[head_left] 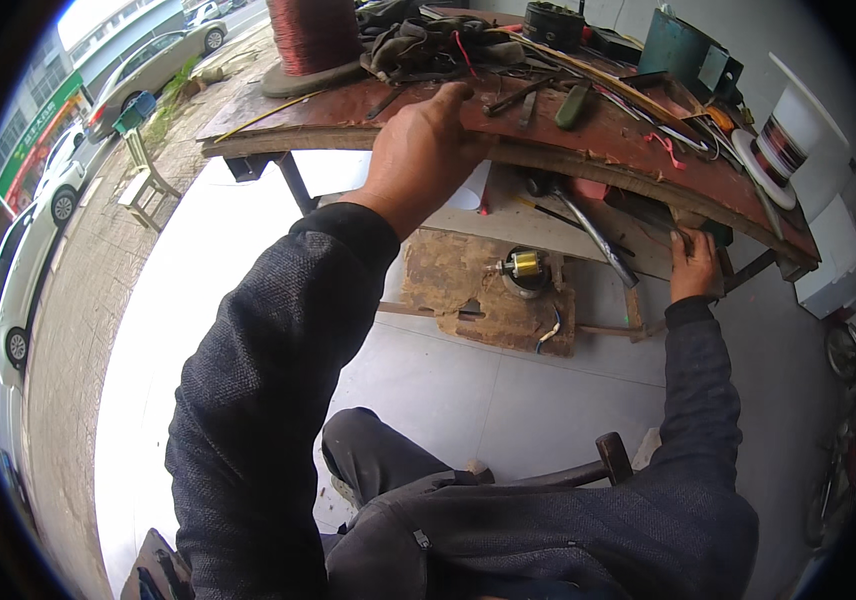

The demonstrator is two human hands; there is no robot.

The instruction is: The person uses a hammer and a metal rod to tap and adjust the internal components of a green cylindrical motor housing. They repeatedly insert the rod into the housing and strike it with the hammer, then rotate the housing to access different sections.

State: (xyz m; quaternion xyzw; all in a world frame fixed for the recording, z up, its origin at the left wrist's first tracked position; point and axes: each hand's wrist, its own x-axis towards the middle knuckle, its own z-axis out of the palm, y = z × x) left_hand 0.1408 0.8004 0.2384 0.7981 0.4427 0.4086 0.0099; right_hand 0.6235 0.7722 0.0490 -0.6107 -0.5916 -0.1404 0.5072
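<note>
My left hand [428,150] is at the front edge of the reddish-brown workbench top [628,165], its fingers curled and mostly hidden behind the knuckles. Whether it holds anything I cannot make out. Just beyond it lie dark hand tools and a heap of dark cloth [418,50]. My right hand [696,268] reaches under the bench's right side. Its fingers are bent against a dark thing at the lower shelf [518,225]; what they grip is hidden. Left of it, a hammer [598,235] with a metal handle lies slanting over the shelf's edge.
A worn wooden board [428,280] below carries a small motor-like part [523,265] with a yellow band. A spool of red-brown wire [315,35] stands at the bench's back left, a white-flanged spool [783,140] at right. Another hammer [613,457] is near my lap.
</note>
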